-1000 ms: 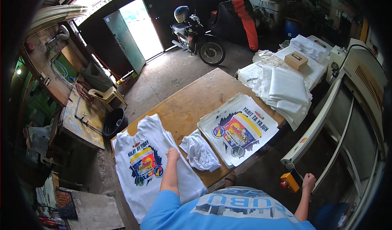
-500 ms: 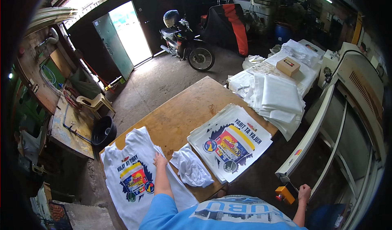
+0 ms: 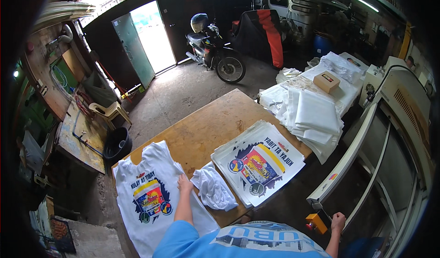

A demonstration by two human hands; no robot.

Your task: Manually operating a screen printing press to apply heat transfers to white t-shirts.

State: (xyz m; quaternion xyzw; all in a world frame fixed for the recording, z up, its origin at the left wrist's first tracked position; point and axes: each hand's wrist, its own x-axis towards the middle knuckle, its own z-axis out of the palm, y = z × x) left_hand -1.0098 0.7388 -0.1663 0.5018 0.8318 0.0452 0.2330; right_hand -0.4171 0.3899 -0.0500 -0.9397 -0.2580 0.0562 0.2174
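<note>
A white sleeveless shirt (image 3: 121, 191) with a colourful print lies spread on the wooden table (image 3: 206, 116), its lower part hanging toward me. My left hand (image 3: 184, 183) rests along the shirt's right edge, fingers stretched out and holding nothing. Just right of that hand is a crumpled white cloth (image 3: 214, 189). Farther right lies a stack of printed sheets (image 3: 261, 159) whose design reads mirrored. Off the table, my right hand (image 3: 338, 222) is closed in a fist, with nothing visible in it. It is beside an orange box with a red button (image 3: 316, 223).
A large heat press machine (image 3: 348, 157) with a pale frame stands close on my right. Behind it, another table carries stacked white fabric (image 3: 316, 109) and a small cardboard box (image 3: 326, 81). A motorcycle (image 3: 215, 52), a plastic chair (image 3: 110, 113) and a black tub (image 3: 118, 142) stand beyond.
My left hand has slid slightly right along the shirt's edge. My right hand stays closed beside the orange box. The view has shifted a little.
</note>
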